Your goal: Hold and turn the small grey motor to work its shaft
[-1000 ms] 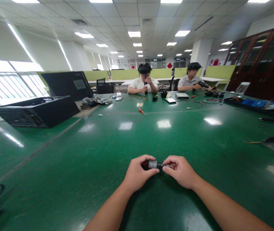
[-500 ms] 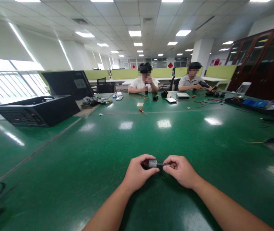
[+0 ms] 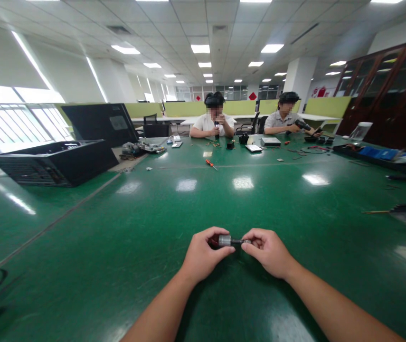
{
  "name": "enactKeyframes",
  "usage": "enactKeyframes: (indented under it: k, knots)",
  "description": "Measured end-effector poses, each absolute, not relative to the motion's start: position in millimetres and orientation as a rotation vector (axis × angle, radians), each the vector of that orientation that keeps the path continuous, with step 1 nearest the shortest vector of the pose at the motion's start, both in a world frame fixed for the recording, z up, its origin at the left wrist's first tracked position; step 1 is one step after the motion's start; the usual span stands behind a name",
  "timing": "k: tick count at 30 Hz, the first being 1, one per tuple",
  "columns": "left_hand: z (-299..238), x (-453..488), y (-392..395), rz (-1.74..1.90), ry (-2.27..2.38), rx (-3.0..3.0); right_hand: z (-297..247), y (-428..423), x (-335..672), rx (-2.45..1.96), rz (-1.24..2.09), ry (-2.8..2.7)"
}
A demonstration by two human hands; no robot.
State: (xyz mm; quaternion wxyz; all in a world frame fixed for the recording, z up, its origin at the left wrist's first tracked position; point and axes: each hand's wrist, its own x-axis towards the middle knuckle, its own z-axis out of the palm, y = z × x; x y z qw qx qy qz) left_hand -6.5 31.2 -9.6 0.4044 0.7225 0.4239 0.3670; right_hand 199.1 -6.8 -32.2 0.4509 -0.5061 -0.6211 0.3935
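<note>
Since half a second ago, the left hand (image 3: 203, 252) and right hand (image 3: 271, 255) have shifted slightly up in the view, bringing the silver metal cylinder (image 3: 224, 240) along between them. Largest is the green desk (image 3: 135, 228), spreading across most of the lower view. On its left part sits a black computer case (image 3: 63, 164), and near its far right edge lies a black tray (image 3: 361, 156) with blue items. Both hands are at the near middle of the desk. The left fingers curl narrowly around the cylinder's dark reddish end; the right fingers pinch the thin shaft (image 3: 236, 241) extending from the other end. Cylinder and shaft lie roughly level; contact with the desk cannot be judged. Smallest, an orange-handled screwdriver (image 3: 209, 163) lies well beyond the hands.
</note>
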Motion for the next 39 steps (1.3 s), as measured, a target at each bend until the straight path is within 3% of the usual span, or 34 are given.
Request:
enactKeyframes:
  k: [39]
  knots:
    - [-7.9, -5.8, 31.2, 0.943, 1.052, 1.799, -34.3, -3.9, 201.6, -1.223, 1.071, -1.437]
